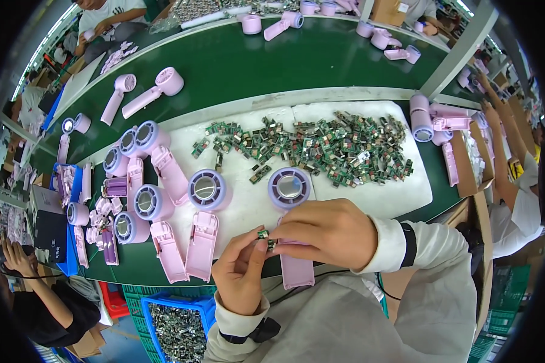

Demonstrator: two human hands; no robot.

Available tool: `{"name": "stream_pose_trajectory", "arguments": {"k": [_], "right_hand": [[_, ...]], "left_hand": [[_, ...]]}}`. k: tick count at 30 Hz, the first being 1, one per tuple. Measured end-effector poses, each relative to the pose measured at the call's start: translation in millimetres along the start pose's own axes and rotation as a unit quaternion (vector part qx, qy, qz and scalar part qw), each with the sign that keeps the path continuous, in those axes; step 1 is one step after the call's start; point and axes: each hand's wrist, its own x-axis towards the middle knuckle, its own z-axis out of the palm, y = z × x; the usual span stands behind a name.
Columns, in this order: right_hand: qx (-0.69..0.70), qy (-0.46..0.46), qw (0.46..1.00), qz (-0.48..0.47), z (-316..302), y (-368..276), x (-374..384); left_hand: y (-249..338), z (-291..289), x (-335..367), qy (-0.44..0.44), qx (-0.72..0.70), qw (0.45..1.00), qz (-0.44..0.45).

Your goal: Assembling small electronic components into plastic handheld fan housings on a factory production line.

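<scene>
Close in front of me, a small green circuit board [263, 234] is pinched between the thumb and fingers of my left hand [243, 275]. My right hand [330, 233] reaches in from the right, its fingertips closed against the same board. Under my right hand lies a pink handheld fan, its open handle shell [297, 272] toward me and its round fan head [289, 189] beyond; the hand covers the part between. To the left, two more fans with open handles lie side by side, one with its head [209, 189] on the white foam sheet [242, 206].
A heap of circuit boards [345, 148] spreads over the foam. More fan parts [130, 142] crowd the left, beside a blue bin [72, 193]. At right stands a cardboard box [466, 157]. Below the table edge sits a blue crate [209, 308] of small parts. Co-workers sit around.
</scene>
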Motion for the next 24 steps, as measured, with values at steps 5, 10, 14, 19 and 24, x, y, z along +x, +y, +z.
{"name": "stream_pose_trajectory", "arguments": {"k": [5, 10, 14, 19, 24], "right_hand": [[0.016, -0.031, 0.998, -0.056, -3.4, 10.9, 0.8], [0.027, -0.075, 0.994, -0.08, -12.5, 19.4, 2.0], [0.022, -0.078, 0.993, -0.088, -11.1, 19.2, 0.3], [0.031, -0.063, 0.994, -0.078, -3.6, 14.5, -1.4], [0.024, -0.019, 0.999, -0.011, 0.3, 11.1, 2.0]], "left_hand": [[0.1, -0.2, 3.9, 0.001, -0.008, 1.0, 0.004], [1.1, 2.2, 6.3, 0.013, 0.0, 1.0, -0.008], [1.4, 4.3, 5.5, 0.009, -0.005, 1.0, -0.007], [1.5, 2.7, 0.6, -0.003, 0.002, 1.0, -0.016], [-3.4, 2.0, -4.1, 0.04, 0.032, 0.998, 0.024]]}}
